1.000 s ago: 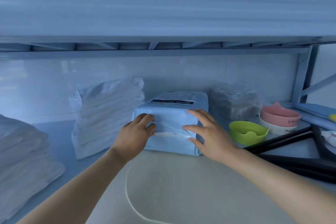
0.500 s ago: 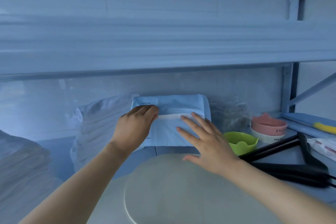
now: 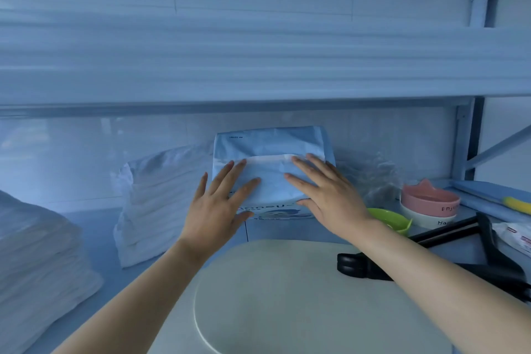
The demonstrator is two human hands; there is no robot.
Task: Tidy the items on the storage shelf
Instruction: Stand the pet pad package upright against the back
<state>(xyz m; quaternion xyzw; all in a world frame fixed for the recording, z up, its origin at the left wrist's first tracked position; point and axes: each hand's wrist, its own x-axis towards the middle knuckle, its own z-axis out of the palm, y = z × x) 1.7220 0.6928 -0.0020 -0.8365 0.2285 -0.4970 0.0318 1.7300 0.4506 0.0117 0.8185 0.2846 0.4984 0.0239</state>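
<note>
My left hand (image 3: 218,204) and right hand (image 3: 327,195) press flat and open on the pack (image 3: 270,144), upright on the shelf (image 3: 94,227) between towels (image 3: 155,195) and a clear bag (image 3: 370,172). I can't read its print; the pink bowl (image 3: 431,201) reads "Enj".

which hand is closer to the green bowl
Right. The right hand lies flat on the blue pack, on its right side, just left of the green bowl; the left hand presses its left side, farther away.

Cool, bluish, even light, rather dim; shadows are soft. The pale blue metal shelf board (image 3: 258,66) overhead smears into streaky blur, and wide-angle distortion bends the frame's edges.
</note>
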